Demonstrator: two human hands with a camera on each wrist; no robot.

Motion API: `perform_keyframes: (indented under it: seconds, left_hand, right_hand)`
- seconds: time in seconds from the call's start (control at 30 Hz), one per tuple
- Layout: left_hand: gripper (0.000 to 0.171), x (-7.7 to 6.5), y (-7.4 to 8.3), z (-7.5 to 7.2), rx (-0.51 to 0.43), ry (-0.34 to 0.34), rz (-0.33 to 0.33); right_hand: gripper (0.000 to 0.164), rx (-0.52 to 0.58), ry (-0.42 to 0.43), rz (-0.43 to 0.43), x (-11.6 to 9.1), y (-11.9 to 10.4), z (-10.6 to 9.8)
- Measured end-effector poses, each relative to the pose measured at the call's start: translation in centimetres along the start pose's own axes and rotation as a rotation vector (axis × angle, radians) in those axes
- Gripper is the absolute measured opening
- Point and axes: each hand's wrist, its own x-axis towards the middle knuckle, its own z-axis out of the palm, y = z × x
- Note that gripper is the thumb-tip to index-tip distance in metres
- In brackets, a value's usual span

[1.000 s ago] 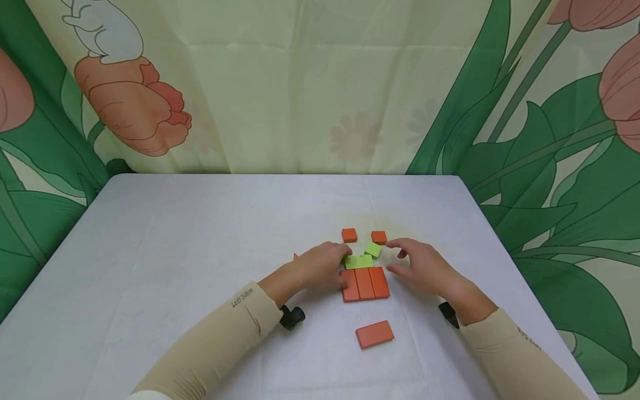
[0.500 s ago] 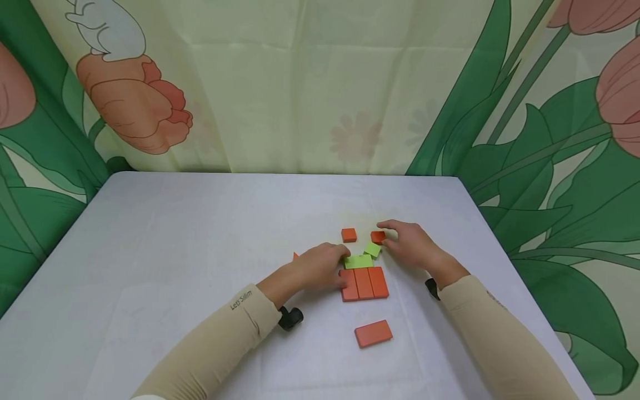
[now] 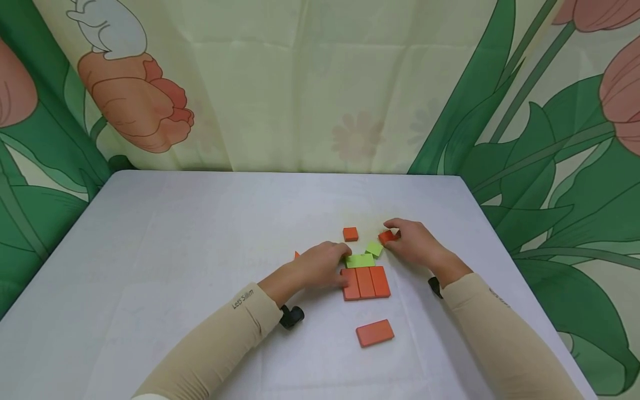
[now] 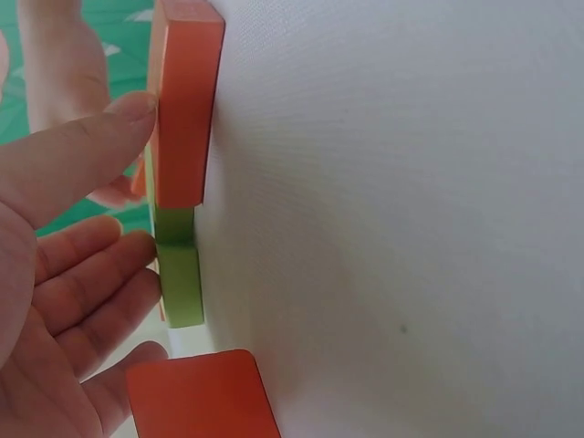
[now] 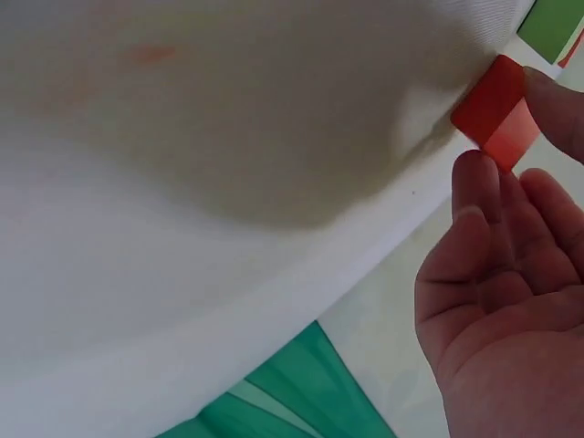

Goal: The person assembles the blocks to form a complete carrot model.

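Observation:
In the head view my right hand [image 3: 415, 243] pinches a small orange-red square block [image 3: 386, 237] between thumb and fingers; the right wrist view has the same block [image 5: 493, 105] tilted at the fingertips. My left hand [image 3: 322, 265] lies beside a row of three orange-red rectangular blocks [image 3: 366, 283]. Its thumb is against the side of the leftmost one [image 4: 187, 119], while the relaxed fingertips touch a green block [image 4: 181, 285]. From above, that flat green block [image 3: 362, 260] sits behind the row. A turned green square block [image 3: 374, 249] lies at its far right corner.
Another orange-red square block [image 3: 350, 234] lies farther back. A single orange-red rectangular block [image 3: 375, 333] lies nearer the front, slightly turned. An orange piece [image 3: 296, 255] peeks out behind my left hand. The white-covered table [image 3: 200, 233] backs onto a printed curtain [image 3: 280, 100].
My right hand has moved in from the right to the back right square block, taken hold of it, and shifted and turned it slightly rightward. My left hand has stayed in place.

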Motion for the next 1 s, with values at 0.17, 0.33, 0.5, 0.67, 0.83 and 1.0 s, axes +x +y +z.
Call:
perform_keyframes:
  seconds: [0.17, 0.33, 0.5, 0.67, 0.83, 1.0]
  left_hand:
    - [0.055, 0.0, -0.1, 0.0, -0.001, 0.000, 0.004]
    - [0.055, 0.0, -0.1, 0.0, 0.006, 0.002, 0.010]
    - [0.056, 0.0, 0.0, 0.0, 0.004, -0.006, 0.009]
    - [0.055, 0.0, 0.1, -0.1, 0.011, 0.002, 0.007]
    - [0.055, 0.1, 0.0, -0.2, 0.011, 0.003, 0.009]
    - [0.056, 0.1, -0.1, -0.1, 0.000, 0.001, 0.006]
  right_hand:
    - [0.040, -0.033, -0.002, -0.001, -0.6, 0.8, -0.2]
    - [0.035, -0.027, 0.002, 0.014, -0.8, 1.2, -0.1]
    - [0.036, -0.030, 0.002, 0.020, -1.2, 1.4, -0.3]
    - [0.041, -0.011, 0.007, 0.027, -1.9, 1.7, -0.4]
    - [0.043, 0.061, 0.017, 0.027, -2.0, 1.6, -0.1]
    - [0.039, 0.077, 0.017, 0.035, -2.1, 1.3, 0.3]
